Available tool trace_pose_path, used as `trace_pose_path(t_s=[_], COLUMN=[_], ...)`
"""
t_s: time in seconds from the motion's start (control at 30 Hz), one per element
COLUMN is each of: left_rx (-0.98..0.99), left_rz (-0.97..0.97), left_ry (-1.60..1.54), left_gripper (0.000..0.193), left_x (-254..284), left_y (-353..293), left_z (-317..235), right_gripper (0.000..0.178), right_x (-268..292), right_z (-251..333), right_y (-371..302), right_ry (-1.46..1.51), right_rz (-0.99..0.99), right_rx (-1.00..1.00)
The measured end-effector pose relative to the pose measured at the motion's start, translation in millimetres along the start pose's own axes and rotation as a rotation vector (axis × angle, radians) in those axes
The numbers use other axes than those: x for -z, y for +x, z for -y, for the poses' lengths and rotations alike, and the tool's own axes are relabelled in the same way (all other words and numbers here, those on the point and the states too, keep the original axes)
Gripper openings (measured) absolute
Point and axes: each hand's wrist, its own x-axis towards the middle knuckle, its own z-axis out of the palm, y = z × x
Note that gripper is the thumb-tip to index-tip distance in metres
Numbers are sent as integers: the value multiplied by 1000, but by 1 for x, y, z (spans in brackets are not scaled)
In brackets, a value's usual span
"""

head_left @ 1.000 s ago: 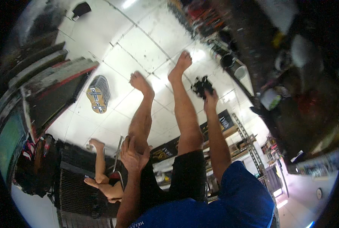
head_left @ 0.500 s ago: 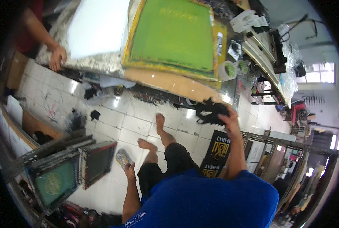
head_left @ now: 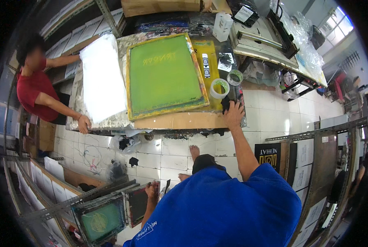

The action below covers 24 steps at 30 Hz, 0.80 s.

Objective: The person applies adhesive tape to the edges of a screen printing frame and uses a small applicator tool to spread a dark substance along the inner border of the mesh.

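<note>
At the table's near right corner, my right hand presses on a crumpled black cloth, fingers curled over it. Down by my left side, my left hand is closed. A thin dark edge shows beside its fingers, too little to name. On the table lies a screen-printing frame with green mesh and a yellow-stained rim. Two white-rimmed tubs with green inside, a nearer one and a farther one, stand just beyond my right hand.
Across at the left, a person in red has both hands on the table beside a white sheet. More printing frames lean at my lower left. Metal shelving runs along my right. Wires and dark scraps lie on the tiled floor.
My right hand has carried the black cloth from mid-air onto the table corner. The oval yellowish-clear thing in my left hand no longer shows plainly. My view has shifted, revealing more of the table.
</note>
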Motion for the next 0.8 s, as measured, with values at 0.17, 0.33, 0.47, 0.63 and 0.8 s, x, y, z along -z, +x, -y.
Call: trace_pose_path(t_s=[0.17, 0.33, 0.47, 0.63, 0.8], left_rx=[-1, -140, -413, -734, -941], left_rz=[64, 19, 1, 7, 7], left_ry=[162, 122, 98, 21, 107], left_gripper=[76, 77, 75, 62, 57], left_x=[-24, -56, -75, -111, -135], left_y=[25, 34, 42, 4, -17], left_z=[-16, -60, -106, -197, -269], right_gripper=[60, 70, 83, 88, 75], right_x=[-4, 13, 25, 42, 62], right_z=[-30, -26, -11, -16, -6], right_y=[19, 41, 48, 60, 69], right_ry=[136, 206, 23, 141, 123], right_rz=[134, 57, 389, 473, 449], right_rx=[32, 84, 17, 125, 133])
